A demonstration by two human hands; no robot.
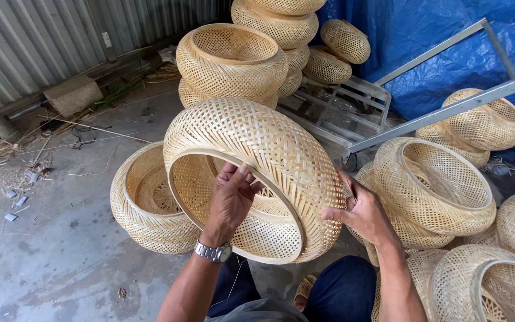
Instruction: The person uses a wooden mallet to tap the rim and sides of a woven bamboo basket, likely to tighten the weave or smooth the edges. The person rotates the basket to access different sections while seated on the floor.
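Woven bamboo basket (257,161), round and squat like a drum, pale straw colour, held tilted above the lap with its open mouth turned toward the camera. Close diagonal weave over the shoulder, open lattice on the side wall and inside; smooth bent-strip rim around the mouth. Largest item in centre of view, raised off the concrete floor (61,238).

Blue tarpaulin (424,53) across the upper right; corrugated metal wall (43,42) across the upper left. Metal hand trolley (388,113) lying in front of the tarpaulin.

Stack of similar baskets (233,59) behind the held one, taller pile (284,24) beside it. Another basket (144,203) on the floor at left, just behind and touching the held one. More baskets at right (436,185), one resting on the trolley frame (484,125).

Left hand (230,200) reaching into the mouth, fingers curled over the upper rim, closed on it; steel wristwatch (214,252) on that wrist. Right hand (362,209) against the outer right wall, palm pressed flat, thumb (335,213) across the weave, fingers spread rather than clenched, supporting more than pinching.

Dark blue trousers (341,292) at bottom edge. Concrete block (73,95) by the wall. Scraps and straw litter (13,197) on the floor, far left.
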